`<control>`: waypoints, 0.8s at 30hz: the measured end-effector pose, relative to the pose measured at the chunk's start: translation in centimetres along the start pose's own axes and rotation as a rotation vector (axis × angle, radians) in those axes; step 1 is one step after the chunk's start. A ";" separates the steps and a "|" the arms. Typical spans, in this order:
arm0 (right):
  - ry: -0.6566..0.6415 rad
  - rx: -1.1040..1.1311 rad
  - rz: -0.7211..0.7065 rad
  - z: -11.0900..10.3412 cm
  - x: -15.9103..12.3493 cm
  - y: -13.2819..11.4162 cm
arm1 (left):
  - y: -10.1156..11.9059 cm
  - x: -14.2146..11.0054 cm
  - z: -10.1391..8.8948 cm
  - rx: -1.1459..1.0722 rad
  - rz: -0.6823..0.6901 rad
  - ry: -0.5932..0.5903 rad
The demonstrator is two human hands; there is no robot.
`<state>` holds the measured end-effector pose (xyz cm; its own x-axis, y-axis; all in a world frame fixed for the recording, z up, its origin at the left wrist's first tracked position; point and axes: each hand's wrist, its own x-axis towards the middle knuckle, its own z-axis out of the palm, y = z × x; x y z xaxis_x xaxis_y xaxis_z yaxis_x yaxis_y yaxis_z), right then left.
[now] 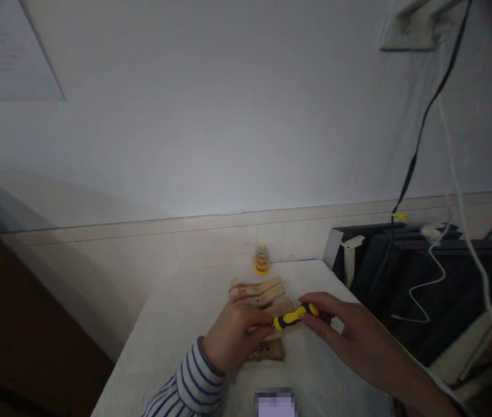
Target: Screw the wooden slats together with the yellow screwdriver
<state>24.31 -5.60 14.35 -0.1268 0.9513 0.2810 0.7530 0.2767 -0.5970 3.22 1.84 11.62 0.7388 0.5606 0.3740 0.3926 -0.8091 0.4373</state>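
My right hand point(330, 321) grips the rear end of a yellow and black screwdriver point(292, 317) between thumb and fingers. The screwdriver lies nearly level, pointing left. At its front end my left hand point(241, 331) is closed, thumb and forefinger pinched around the short metal tip, which is mostly hidden. Beneath both hands are light wooden slats point(267, 291) with small dark holes, partly covered by the left hand. Closer to me, a brown flat piece point(274, 350) with small dark and shiny bits on it lies on the table.
The white-covered table point(150, 341) stands against the wall. At its back edge is a small clear cone-shaped case point(262, 260) with a yellow base. Dark panels point(402, 272) lean at the right, with a black cable point(419, 127) and a white cable point(458, 191) hanging over them.
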 end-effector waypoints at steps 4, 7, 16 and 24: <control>-0.041 -0.021 -0.008 0.4 -2.3 0.7 | 1.0 -0.6 0.5 0.099 0.025 -0.038; -0.013 -0.063 -0.023 1.4 -4.0 1.5 | 1.7 -1.2 1.1 0.133 0.059 -0.010; 0.030 -0.072 0.189 3.6 -10.0 5.7 | 1.3 -7.1 1.5 0.146 -0.157 0.105; 0.114 -0.357 0.231 6.8 -11.8 10.6 | -2.0 -10.0 3.5 0.194 -0.494 0.094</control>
<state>29.42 -12.96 -0.44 0.1282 0.9562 0.2631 0.9317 -0.0252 -0.3624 -3.00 -2.79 4.14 0.3917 0.8889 0.2377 0.7817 -0.4578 0.4236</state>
